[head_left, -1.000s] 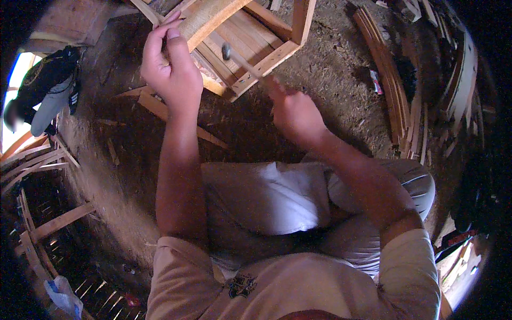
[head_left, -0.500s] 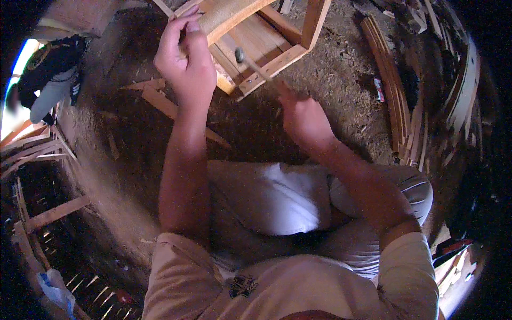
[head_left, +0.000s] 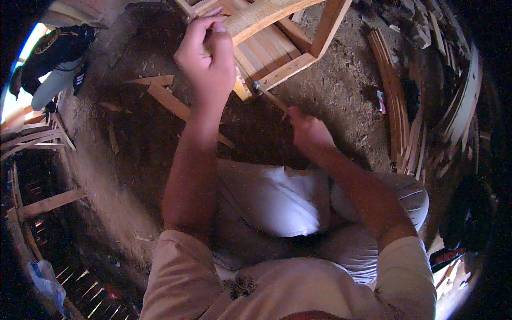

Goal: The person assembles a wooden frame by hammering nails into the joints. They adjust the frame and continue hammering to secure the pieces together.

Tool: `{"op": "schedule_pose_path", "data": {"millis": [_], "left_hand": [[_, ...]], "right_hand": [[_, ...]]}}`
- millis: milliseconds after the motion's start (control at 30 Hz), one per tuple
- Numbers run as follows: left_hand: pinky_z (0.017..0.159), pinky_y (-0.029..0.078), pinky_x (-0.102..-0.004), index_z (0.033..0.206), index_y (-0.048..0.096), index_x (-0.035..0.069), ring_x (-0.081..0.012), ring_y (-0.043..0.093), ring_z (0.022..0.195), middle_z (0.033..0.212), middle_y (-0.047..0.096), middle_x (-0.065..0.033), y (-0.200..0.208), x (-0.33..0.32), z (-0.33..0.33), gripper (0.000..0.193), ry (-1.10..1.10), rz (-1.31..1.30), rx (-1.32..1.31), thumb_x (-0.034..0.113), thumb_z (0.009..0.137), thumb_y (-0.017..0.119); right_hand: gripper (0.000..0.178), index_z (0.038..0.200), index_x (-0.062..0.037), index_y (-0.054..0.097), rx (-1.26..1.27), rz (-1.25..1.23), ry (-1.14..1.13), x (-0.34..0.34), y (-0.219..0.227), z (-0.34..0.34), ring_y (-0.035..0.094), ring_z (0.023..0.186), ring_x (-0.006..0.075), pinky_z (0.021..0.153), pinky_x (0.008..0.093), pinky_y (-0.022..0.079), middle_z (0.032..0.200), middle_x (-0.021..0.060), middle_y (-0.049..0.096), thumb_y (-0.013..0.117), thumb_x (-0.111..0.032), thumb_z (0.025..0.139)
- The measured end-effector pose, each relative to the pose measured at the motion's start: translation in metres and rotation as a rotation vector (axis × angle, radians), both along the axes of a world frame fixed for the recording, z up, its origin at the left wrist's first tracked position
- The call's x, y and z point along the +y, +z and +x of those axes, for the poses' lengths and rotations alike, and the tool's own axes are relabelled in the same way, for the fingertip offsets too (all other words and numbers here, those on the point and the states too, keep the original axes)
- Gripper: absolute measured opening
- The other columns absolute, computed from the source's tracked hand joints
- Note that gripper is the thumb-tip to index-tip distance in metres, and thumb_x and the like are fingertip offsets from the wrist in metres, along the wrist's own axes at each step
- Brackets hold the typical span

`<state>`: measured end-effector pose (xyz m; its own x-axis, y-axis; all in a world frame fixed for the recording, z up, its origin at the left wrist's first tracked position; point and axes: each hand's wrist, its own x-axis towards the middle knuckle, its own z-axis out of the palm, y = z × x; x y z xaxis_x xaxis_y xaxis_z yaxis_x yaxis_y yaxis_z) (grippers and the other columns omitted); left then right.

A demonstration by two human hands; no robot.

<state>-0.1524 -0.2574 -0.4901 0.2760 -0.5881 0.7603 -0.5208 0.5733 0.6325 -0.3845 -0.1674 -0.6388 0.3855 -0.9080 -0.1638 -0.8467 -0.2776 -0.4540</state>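
My left hand (head_left: 209, 60) is closed around the near end of a curved wooden rail (head_left: 266, 17), part of a light wooden frame (head_left: 290, 71) with a boarded panel (head_left: 262, 49) inside. It looks like a piece of furniture, cut off by the top of the view. In my right hand (head_left: 312, 133) is a hammer (head_left: 274, 100), gripped by its thin wooden handle. Its small metal head is at the frame's near corner; whether it touches the wood I cannot tell.
Loose wood offcuts (head_left: 169, 100) lie on the dirt floor to the left. Long curved wooden strips (head_left: 393, 90) are stacked at the right, with more scrap beyond. A dark bag-like heap (head_left: 56, 53) is at the far left. My folded legs (head_left: 266, 197) are close in front.
The hammer head has come down from over the frame's lower rail to its near corner, and my right hand has drawn back a little. My left hand keeps its hold; the whole view has shifted.
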Motion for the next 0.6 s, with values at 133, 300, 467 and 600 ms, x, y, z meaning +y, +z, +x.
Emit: {"op": "schedule_pose_path", "data": {"millis": [133, 300, 467, 600], "left_hand": [[0.094, 0.051, -0.0332, 0.104, 0.068, -0.004, -0.0213, 0.069, 0.103, 0.108, 0.074, -0.0145, 0.002, 0.004, 0.000, 0.017, -0.007, -0.016, -0.029, 0.004, 0.096, 0.055], [0.093, 0.051, -0.0338, 0.102, 0.069, -0.003, -0.0213, 0.069, 0.102, 0.107, 0.074, -0.0139, 0.000, 0.000, -0.001, 0.016, 0.012, -0.022, -0.013, 0.005, 0.096, 0.056], [0.093, 0.051, -0.0335, 0.102, 0.069, -0.003, -0.0218, 0.069, 0.101, 0.106, 0.075, -0.0131, -0.003, 0.001, 0.003, 0.017, 0.008, -0.002, -0.049, 0.006, 0.097, 0.056], [0.093, 0.051, -0.0333, 0.103, 0.069, -0.004, -0.0219, 0.069, 0.101, 0.105, 0.074, -0.0131, 0.001, 0.000, -0.001, 0.018, 0.020, -0.004, -0.010, 0.007, 0.098, 0.056]], "right_hand": [[0.033, 0.132, -0.0046, 0.046, -0.071, -0.003, -0.096, -0.002, 0.028, 0.009, 0.067, 0.072, 0.0485, 0.061, 0.0614, 0.053, 0.095, 0.0294, 0.068, 0.046, -0.013, 0.099], [0.025, 0.121, -0.0043, 0.048, -0.012, 0.117, -0.077, -0.009, 0.001, 0.002, 0.065, 0.075, 0.0520, 0.064, 0.0628, 0.052, 0.090, 0.0308, 0.067, 0.044, -0.021, 0.103], [0.025, 0.117, -0.0016, 0.049, -0.074, 0.225, -0.177, -0.005, 0.022, 0.010, 0.065, 0.072, 0.0517, 0.062, 0.0611, 0.053, 0.087, 0.0300, 0.066, 0.045, -0.022, 0.103], [0.031, 0.117, -0.0008, 0.052, 0.000, 0.183, -0.139, -0.013, 0.002, -0.001, 0.065, 0.076, 0.0522, 0.066, 0.0610, 0.053, 0.086, 0.0307, 0.066, 0.039, -0.027, 0.104]]}}
